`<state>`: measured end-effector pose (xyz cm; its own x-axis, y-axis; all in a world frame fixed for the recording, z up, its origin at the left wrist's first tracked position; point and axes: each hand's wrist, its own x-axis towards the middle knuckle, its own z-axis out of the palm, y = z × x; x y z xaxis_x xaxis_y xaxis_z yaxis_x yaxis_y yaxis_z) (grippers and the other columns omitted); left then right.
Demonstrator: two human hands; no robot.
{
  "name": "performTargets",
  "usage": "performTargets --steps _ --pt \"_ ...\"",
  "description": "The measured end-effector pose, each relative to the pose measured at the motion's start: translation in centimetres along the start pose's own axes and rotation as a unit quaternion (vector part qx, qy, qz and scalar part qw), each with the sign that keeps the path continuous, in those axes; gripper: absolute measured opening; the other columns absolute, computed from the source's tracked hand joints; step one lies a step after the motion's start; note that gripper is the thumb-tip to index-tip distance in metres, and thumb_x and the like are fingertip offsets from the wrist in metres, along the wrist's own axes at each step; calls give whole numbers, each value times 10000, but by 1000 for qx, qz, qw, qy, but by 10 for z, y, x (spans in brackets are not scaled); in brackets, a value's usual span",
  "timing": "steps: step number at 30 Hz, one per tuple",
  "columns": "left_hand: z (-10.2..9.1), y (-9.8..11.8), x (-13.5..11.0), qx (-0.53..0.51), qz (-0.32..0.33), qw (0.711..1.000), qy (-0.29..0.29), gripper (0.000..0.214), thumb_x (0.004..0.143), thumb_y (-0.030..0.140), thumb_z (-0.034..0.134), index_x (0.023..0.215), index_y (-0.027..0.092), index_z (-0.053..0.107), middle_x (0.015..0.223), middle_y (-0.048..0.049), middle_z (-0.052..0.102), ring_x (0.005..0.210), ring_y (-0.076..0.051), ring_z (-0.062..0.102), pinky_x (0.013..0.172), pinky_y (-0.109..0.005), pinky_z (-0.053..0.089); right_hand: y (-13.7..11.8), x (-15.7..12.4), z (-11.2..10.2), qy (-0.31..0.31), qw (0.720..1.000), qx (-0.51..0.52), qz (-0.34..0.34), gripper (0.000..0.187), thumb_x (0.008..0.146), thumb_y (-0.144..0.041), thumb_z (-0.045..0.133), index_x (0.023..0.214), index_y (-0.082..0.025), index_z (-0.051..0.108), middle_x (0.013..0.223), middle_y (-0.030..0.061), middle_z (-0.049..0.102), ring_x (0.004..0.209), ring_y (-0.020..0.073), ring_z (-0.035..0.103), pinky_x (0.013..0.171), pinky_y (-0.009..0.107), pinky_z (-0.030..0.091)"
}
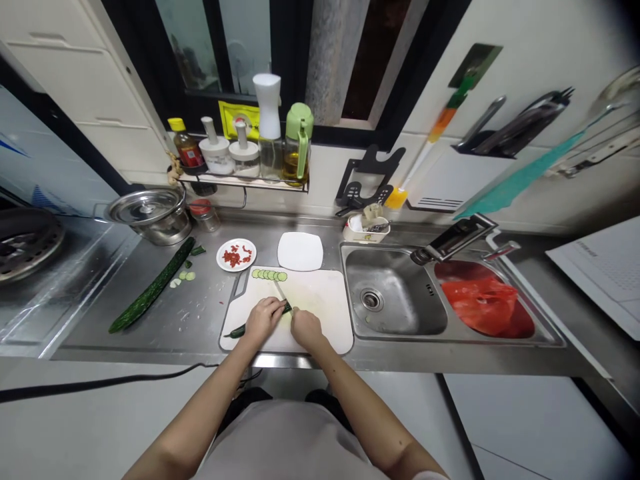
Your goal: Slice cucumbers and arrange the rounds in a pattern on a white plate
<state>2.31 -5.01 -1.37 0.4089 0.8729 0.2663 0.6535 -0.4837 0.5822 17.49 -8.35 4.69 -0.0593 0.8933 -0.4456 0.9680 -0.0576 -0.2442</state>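
My left hand (263, 318) is closed over a dark green cucumber (237, 331) that lies across the white cutting board (325, 300). My right hand (305, 327) grips a knife (280, 291), its blade angled up and left over the cucumber's cut end. A row of several cucumber slices (269, 275) lies along the board's far edge.
A long whole cucumber (153, 288) lies on the steel counter to the left, with loose slices (186, 275) beside it. A small plate of chopped red chili (237, 255) and an empty white plate (300, 251) stand behind the board. Sink (395, 297) with a red bag (483, 303) to the right.
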Motion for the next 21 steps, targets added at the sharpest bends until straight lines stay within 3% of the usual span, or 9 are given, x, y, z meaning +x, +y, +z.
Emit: performTargets --steps 13,21 --pt "0 1 0 -2 0 1000 0 241 920 266 493 1043 244 698 954 -48 662 930 -171 592 859 -317 487 -5 7 -3 12 1000 12 6 313 927 -141 340 1173 -139 534 988 136 694 976 214 657 778 289 451" --pt "0 2 0 -2 1 1000 5 242 926 286 487 1041 240 695 972 -47 664 928 -176 594 848 -321 490 7 -16 5 -13 999 -18 23 302 929 -153 328 1151 -148 533 989 147 691 964 239 661 756 319 462"
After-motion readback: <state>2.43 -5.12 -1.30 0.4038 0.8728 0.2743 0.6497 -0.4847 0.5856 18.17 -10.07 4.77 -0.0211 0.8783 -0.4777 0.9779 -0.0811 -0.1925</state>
